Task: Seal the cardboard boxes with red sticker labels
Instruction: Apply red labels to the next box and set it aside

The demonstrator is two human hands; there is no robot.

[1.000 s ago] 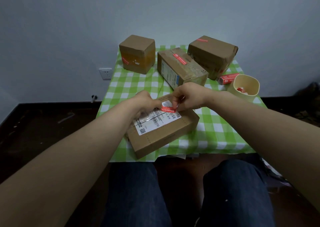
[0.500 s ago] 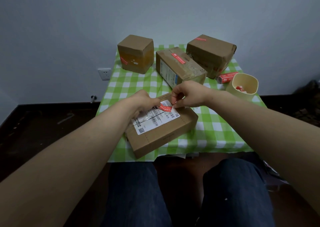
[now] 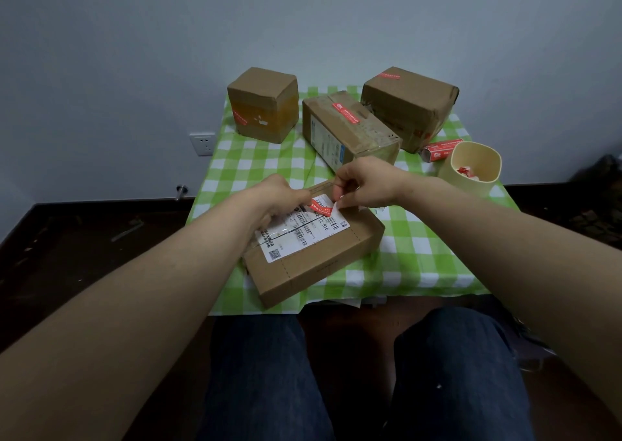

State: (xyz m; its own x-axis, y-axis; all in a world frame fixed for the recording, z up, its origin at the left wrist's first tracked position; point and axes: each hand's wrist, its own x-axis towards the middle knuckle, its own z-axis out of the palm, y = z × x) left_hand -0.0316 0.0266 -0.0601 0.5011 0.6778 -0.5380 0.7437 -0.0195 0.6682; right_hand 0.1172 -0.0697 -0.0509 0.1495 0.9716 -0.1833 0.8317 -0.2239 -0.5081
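Sticker label (image 3: 321, 206), red: pinched at both ends, left hand (image 3: 272, 198) on one end and right hand (image 3: 367, 184) on the other, over the white shipping slip (image 3: 303, 232) atop the near box (image 3: 313, 265). Near box lies flat at the front edge of the green-checked tabletop (image 3: 420, 238). Behind near box: cube box (image 3: 264, 104), long box (image 3: 346, 131), large box (image 3: 409, 104), each red-labelled. Right of near box: beige cup (image 3: 447, 171), red packet (image 3: 437, 151).
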